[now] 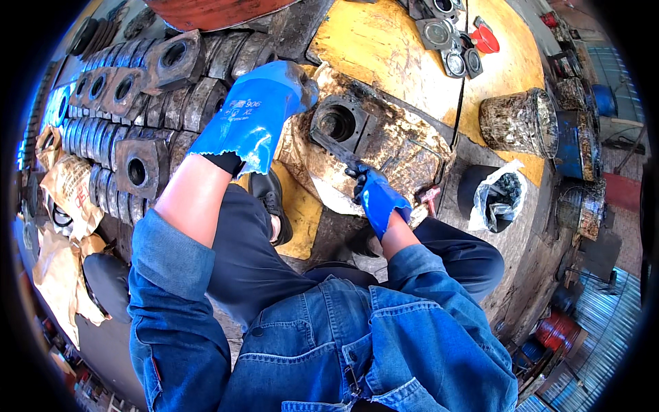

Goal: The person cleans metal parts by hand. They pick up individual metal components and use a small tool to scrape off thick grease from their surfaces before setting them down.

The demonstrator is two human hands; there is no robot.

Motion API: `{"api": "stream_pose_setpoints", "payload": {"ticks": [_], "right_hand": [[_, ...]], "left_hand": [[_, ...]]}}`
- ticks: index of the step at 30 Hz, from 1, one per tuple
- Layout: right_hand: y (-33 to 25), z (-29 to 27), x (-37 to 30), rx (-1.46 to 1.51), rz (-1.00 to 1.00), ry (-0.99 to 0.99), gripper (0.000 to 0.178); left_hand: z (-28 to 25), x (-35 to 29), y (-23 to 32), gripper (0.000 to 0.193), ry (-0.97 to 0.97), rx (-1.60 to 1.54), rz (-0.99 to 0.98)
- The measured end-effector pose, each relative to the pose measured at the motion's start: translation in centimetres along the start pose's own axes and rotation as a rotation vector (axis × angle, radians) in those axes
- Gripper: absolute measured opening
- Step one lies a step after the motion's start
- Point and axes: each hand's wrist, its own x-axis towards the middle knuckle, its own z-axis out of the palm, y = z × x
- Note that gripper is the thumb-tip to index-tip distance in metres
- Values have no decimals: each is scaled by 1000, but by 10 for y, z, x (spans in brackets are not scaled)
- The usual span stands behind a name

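My left hand (292,84), in a long blue rubber glove, is raised beside the far left corner of a dirty work block. Its blackened fingers are mostly turned out of sight, so their pose and contents do not show. My right hand (374,192), in a blue glove with black, greasy fingers, is closed round the near end of a dark flat bar like a file or scraper (331,145). The bar slants across the near edge of a dark square metal part with a round bore (338,123). That part rests on the oil-stained block (405,144) in front of me.
Rows of similar bored metal blocks (137,172) are stacked at left, beside torn paper sacks (72,192). A lined black bucket (500,199) and a grimy pail (518,123) stand at right. Small square parts (439,34) and a red funnel-like piece (485,40) lie beyond.
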Motion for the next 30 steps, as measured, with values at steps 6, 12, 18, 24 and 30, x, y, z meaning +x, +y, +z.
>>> {"api": "stream_pose_setpoints", "payload": {"ticks": [6,12,18,24,30], "right_hand": [[6,47,-11,156,89,-65,14],[-15,50,21,358,37,-118,23],[16,5,17,367,-21,-245,22],[56,-19,7,314,276,-282,29],[54,-9,22,284,263,-315,39]], "left_hand": [[-12,-7,-9,41,-23,57,-108],[-1,1,-8,40,3,21,-35],[0,-8,-20,41,86,38,26],[-14,-13,-6,45,-10,76,-50],[6,2,-23,49,75,149,52]]}}
